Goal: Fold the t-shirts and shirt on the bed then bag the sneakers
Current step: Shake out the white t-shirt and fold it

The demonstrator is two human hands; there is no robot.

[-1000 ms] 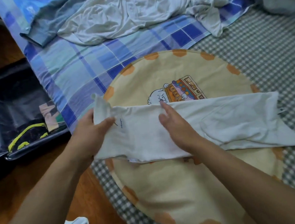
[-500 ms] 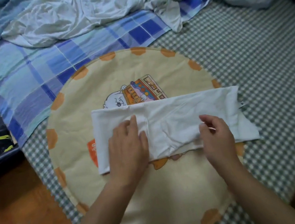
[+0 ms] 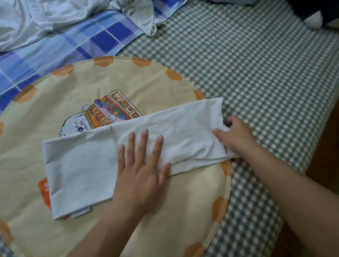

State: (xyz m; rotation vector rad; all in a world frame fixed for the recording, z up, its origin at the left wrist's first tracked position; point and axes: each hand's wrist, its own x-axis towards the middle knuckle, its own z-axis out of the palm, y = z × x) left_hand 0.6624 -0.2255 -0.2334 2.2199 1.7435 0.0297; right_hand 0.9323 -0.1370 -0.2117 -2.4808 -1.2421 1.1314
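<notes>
Left hand (image 3: 141,164) flat, pinning white t-shirt (image 3: 95,158) mid-strip as fold anchor; right hand (image 3: 232,135) grips right end, probably to fold over.

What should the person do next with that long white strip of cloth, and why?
Probably fold the right end over toward the left. The left hand lies flat on the middle of the white t-shirt, pinning it, while the right hand grips its right end.

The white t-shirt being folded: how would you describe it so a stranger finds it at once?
Find the round yellow cushion with orange spots on the bed. Across it lies a white t-shirt, folded into a long strip. Unlike the crumpled clothes behind, it is flat, with both hands on it.
</notes>
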